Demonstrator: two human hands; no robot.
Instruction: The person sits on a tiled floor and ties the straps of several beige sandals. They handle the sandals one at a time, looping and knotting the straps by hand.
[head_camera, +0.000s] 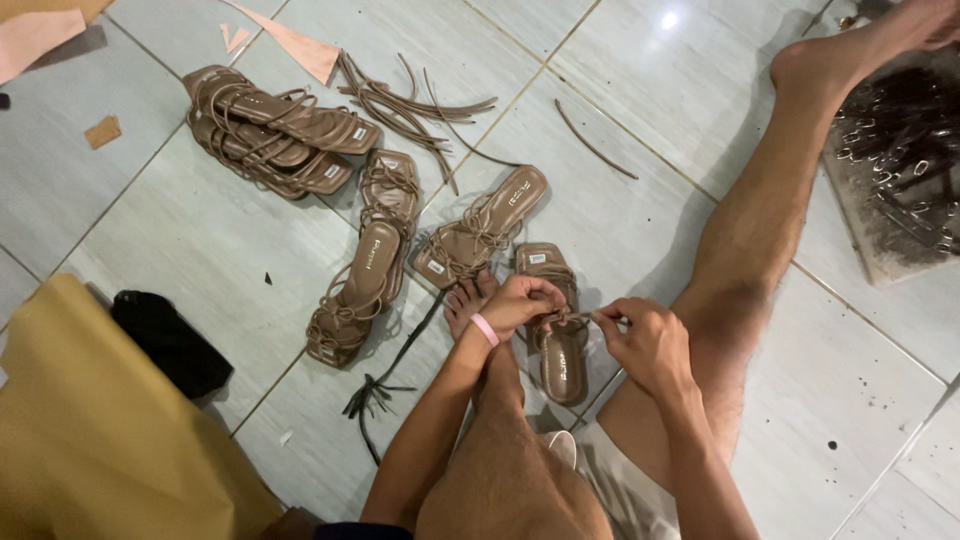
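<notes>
Though half-hidden by hands (520, 305), sandal (562, 360).

We sit on a pale tiled floor (640, 210). Beyond our left hand (520, 303) lie tan strappy sandals (365, 270) and loose straps (410, 105); left of it, yellow sheet (90, 420) and a black pouch (170, 340).

The person is going bare-armed and bare-legged, with no sleeves showing anywhere along the forearms. The left hand (520, 303) is wearing a narrow pink band (485, 329) around its wrist; the right hand (650, 345) is wearing nothing, no ring or watch that can be made out. Pale, whitish shorts (610, 480) are covering the upper thighs (only a small part is showing). Both feet are bare, toes uncovered. A dark edge of clothing (365, 530) is peeking in at the bottom.
</notes>
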